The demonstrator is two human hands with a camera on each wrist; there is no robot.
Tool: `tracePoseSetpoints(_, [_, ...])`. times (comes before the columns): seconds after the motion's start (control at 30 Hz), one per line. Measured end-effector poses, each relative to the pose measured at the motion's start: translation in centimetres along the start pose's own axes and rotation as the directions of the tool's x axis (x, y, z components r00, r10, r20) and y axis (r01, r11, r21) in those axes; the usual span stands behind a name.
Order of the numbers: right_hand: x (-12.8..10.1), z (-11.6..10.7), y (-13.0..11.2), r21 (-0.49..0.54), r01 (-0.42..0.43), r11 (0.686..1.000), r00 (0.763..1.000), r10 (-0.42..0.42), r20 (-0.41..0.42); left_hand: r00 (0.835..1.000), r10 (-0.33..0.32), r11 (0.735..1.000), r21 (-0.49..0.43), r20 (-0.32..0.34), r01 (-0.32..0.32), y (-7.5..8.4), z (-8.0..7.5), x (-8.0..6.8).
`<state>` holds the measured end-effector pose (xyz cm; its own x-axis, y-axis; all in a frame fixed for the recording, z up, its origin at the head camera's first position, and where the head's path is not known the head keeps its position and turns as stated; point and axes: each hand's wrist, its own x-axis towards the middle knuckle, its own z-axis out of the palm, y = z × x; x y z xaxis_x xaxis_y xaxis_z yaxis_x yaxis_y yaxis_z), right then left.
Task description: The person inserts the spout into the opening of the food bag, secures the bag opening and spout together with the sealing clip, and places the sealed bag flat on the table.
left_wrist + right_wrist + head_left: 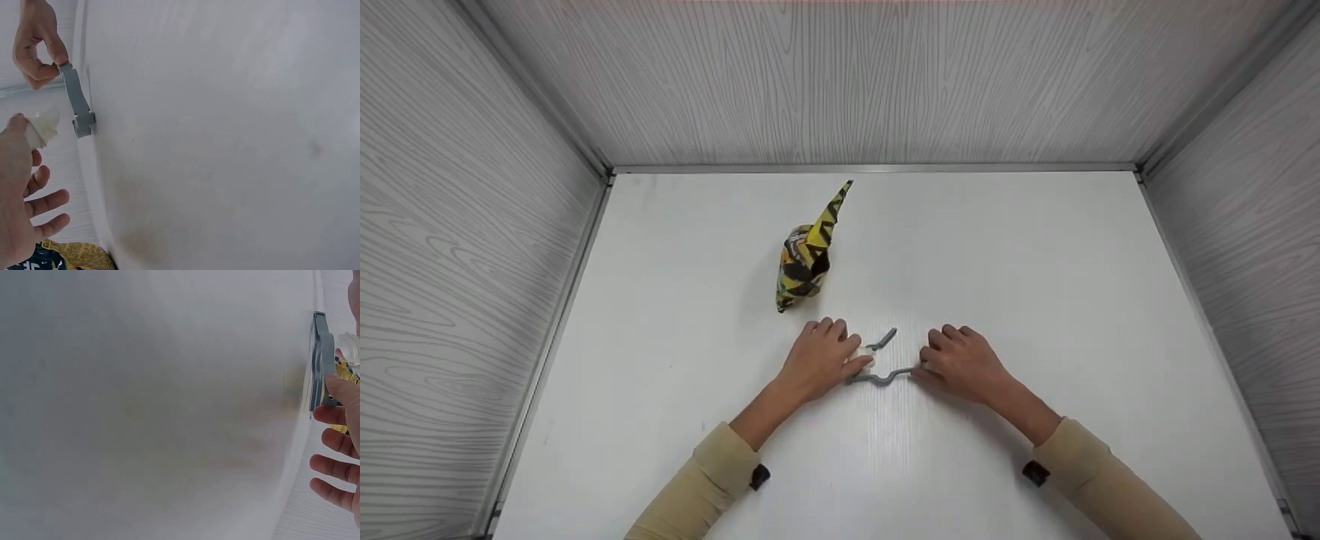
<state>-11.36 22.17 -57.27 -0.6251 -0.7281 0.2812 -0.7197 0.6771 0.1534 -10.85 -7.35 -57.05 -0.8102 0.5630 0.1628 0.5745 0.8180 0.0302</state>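
My right hand (964,364) pinches one end of a grey plastic bag clip (883,380) between thumb and index finger, its other fingers loosely bent. The clip looks spread apart: one wavy strip runs between the hands and a second grey arm (886,339) stands behind it. My left hand (821,360) holds a whitish, cone-like spout (43,128) between thumb and index finger, beside the clip. In the right wrist view the clip's grey strips (323,354) lie side by side. Whether spout and clip are joined, I cannot tell.
A crumpled yellow and black patterned bag (802,262) stands on the white table (1035,262) behind the left hand, its top twisted to a point. Grey wood-grain panels (847,82) enclose the table at the back and both sides.
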Motion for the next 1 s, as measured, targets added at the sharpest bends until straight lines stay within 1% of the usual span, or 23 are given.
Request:
tracePoseSetpoints(0.17, [0.05, 0.19, -0.05, -0.017, -0.003, 1.000, 1.000, 0.003, -0.011, 1.000, 0.000, 1.000, -0.005, -0.004, 0.000, -0.04, -0.11, -0.04])
tracePoseSetpoints(0.43, [-0.03, 0.48, -0.02, -0.022, -0.002, 1.000, 1.000, 0.001, -0.015, 1.000, 0.006, 1.000, 0.015, -0.001, -0.006, -0.05, 0.02, -0.20])
tracePoseSetpoints(0.67, [-0.06, 0.66, 0.13, -0.044, 0.017, 0.999, 0.999, -0.019, -0.042, 1.000, 0.008, 1.000, 0.011, -0.005, -0.008, -0.06, -0.10, -0.18])
tracePoseSetpoints(0.87, [0.01, 0.60, 0.26, -0.044, 0.025, 0.999, 0.999, -0.027, -0.030, 1.000, 0.000, 1.000, -0.020, 0.001, 0.001, -0.12, -0.16, -0.26])
tracePoseSetpoints(1.0, [0.06, 0.54, 0.32, -0.040, 0.031, 0.999, 0.999, -0.032, -0.017, 1.000, 0.005, 1.000, -0.012, 0.003, -0.005, -0.14, -0.14, -0.28])
